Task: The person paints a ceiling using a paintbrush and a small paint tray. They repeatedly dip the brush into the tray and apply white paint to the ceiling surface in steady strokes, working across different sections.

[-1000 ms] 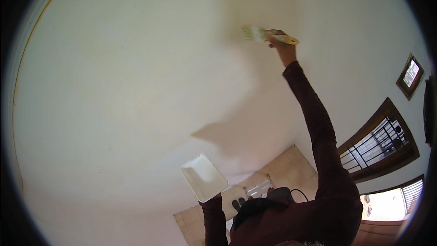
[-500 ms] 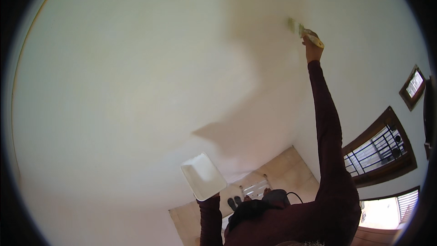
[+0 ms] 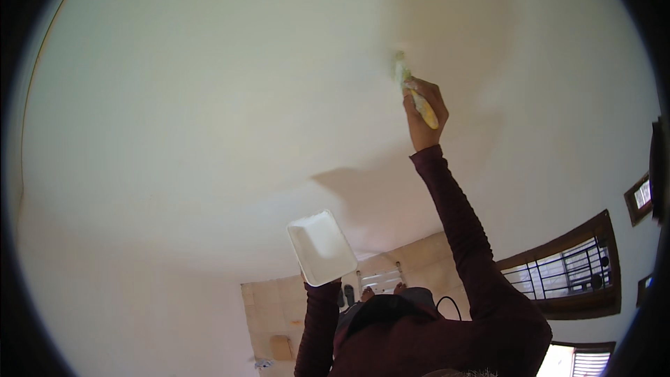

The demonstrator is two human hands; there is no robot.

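My right hand (image 3: pixel 427 113) grips a paintbrush (image 3: pixel 426 112) by its yellow, paint-smeared handle. The pale bristle end points up and left against the white wall (image 3: pixel 209 112), where greenish smears surround it. Low in the view, a white rectangular paint tray (image 3: pixel 324 250) is tilted so its inside shows; whether paint lies in it, I cannot tell. Under its lower edge sits my left hand (image 3: pixel 304 277), mostly hidden behind the tray, holding it up. Both arms wear dark maroon sleeves.
My feet stand on a whitish raised platform (image 3: pixel 382 282) above a tan tiled floor (image 3: pixel 276 301). Dark slippers (image 3: pixel 349 295) lie beside it. A barred, wood-framed window (image 3: pixel 569 269) is on the right. My shadow (image 3: pixel 453 21) falls across the wall.
My right hand with the paintbrush has swung left and down in the view, the arm now more bent. The tray in my left hand sits slightly higher and farther right.
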